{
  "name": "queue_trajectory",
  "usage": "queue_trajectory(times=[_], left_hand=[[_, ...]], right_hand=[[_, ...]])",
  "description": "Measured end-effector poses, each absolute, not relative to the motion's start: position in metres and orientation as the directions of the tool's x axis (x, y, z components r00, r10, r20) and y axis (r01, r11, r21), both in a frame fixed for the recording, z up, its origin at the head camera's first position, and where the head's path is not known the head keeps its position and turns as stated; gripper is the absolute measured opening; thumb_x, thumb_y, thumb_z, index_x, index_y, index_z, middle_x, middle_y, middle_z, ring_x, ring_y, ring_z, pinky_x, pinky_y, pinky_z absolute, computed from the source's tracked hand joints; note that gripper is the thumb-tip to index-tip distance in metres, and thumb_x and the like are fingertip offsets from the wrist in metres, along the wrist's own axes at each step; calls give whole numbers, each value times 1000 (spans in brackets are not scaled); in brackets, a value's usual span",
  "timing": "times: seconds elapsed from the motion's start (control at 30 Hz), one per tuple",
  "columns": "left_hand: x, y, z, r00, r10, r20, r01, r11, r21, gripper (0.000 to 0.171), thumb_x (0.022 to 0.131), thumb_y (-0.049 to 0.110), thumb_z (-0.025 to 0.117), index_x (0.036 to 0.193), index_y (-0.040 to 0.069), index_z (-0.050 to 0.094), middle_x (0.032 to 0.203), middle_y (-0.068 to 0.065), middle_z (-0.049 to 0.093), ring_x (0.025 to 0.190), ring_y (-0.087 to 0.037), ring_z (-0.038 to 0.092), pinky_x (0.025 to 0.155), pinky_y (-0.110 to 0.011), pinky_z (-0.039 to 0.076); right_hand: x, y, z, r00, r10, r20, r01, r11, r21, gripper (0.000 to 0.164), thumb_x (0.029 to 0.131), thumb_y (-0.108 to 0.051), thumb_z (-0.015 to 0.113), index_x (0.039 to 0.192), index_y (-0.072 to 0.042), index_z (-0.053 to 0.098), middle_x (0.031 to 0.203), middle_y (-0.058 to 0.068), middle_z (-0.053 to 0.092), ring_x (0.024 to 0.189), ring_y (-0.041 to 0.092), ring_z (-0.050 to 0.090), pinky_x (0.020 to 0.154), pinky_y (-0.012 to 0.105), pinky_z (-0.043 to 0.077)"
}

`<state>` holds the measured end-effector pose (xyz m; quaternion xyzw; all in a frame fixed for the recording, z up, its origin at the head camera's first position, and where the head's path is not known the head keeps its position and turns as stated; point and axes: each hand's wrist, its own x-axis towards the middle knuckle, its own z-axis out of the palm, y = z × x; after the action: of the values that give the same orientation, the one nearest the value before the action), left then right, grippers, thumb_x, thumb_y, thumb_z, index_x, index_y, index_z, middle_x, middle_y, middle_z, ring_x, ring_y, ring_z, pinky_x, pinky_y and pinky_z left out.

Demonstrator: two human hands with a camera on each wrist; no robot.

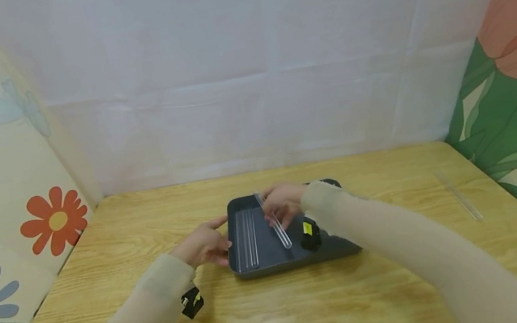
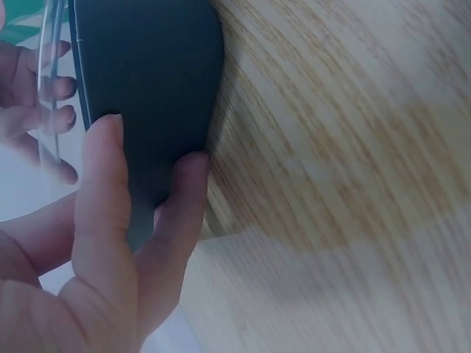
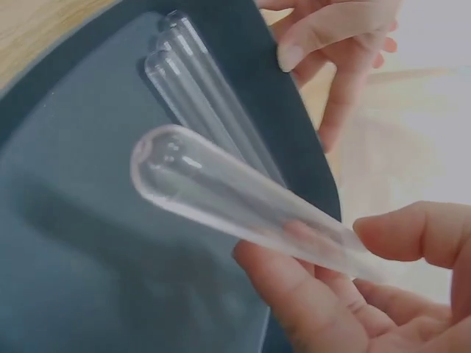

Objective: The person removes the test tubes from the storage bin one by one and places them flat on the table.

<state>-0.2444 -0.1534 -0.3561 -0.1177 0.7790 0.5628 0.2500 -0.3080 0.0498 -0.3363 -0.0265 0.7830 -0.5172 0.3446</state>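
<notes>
A dark grey tray (image 1: 276,259) sits mid-table. Two clear test tubes (image 1: 247,238) lie side by side along its left part, also seen in the right wrist view as two tubes (image 3: 199,95) on the tray floor (image 3: 73,220). My right hand (image 1: 277,210) hovers over the tray and pinches a third clear test tube (image 1: 278,230) between thumb and fingers; its rounded end (image 3: 158,158) points down toward the tray. My left hand (image 1: 205,244) rests against the tray's left wall (image 2: 147,73) with fairly straight fingers (image 2: 103,191).
The wooden table (image 1: 286,318) is boxed in by a white back wall and flowered side panels. A long clear item (image 1: 459,198) lies on the table at the far right. Black wrist cameras (image 1: 191,302) sit on both sleeves.
</notes>
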Motion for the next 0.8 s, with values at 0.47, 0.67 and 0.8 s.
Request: queue_trajectory(times=[0.47, 0.67, 0.8], left_hand=[[-244, -153, -359, -854, 116, -507, -450, 321, 833, 77, 89, -19, 46, 156, 8, 18, 98, -22, 62, 69, -23, 63, 50, -26, 56], [-243, -153, -358, -852, 107, -513, -456, 332, 826, 77, 90, -18, 46, 156, 9, 17, 104, -23, 60, 69, -22, 63, 51, -27, 56], [-242, -153, -357, -852, 117, -510, -452, 325, 831, 77, 90, -18, 45, 156, 9, 16, 108, -26, 58, 70, -23, 62, 51, -27, 56]], right_hand=[[-304, 69, -330, -767, -432, -474, 324, 377, -868, 64, 89, 8, 51, 149, -7, 35, 88, 15, 59, 71, 25, 61, 44, 27, 52], [-302, 77, -323, -768, -438, -468, 322, 367, -873, 66, 89, 9, 51, 150, -7, 33, 91, 16, 59, 73, 24, 61, 45, 26, 53], [-301, 81, -321, -770, -437, -465, 327, 356, -876, 66, 90, 9, 51, 151, -7, 32, 90, 16, 59, 75, 25, 61, 45, 25, 53]])
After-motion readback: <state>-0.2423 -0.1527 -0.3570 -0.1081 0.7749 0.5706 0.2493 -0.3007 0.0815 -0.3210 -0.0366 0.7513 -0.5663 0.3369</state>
